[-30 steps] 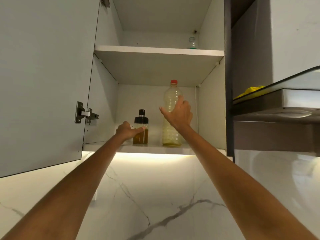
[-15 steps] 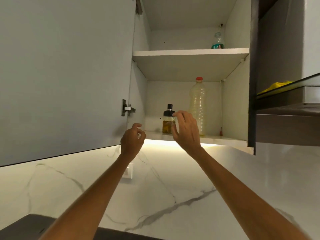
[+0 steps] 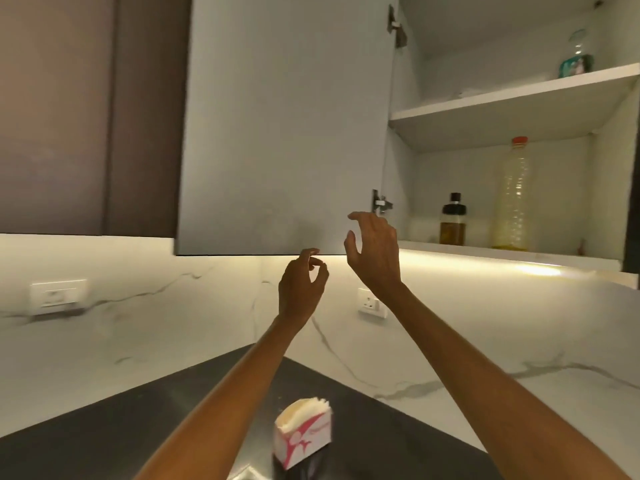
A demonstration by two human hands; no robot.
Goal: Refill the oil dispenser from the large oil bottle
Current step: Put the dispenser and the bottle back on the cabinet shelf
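At right of frame, the oil dispenser (image 3: 452,220) and large oil bottle (image 3: 511,195) stand side by side on the open cabinet's lower shelf (image 3: 485,252). At centre, the left hand (image 3: 302,289) and right hand (image 3: 374,251) hang empty, fingers loosely curled.

An open pale grey cabinet door (image 3: 284,126) hangs beside dark brown wall cabinets (image 3: 86,112). On the white upper shelf (image 3: 512,95) stands a small clear bottle with a green label (image 3: 577,57) (its print is too blurred to read). Two white wall sockets (image 3: 57,296) (image 3: 372,304) sit on the white marble backsplash (image 3: 173,323). A red-and-white paper napkin box (image 3: 304,434) rests on the dark countertop (image 3: 121,431).
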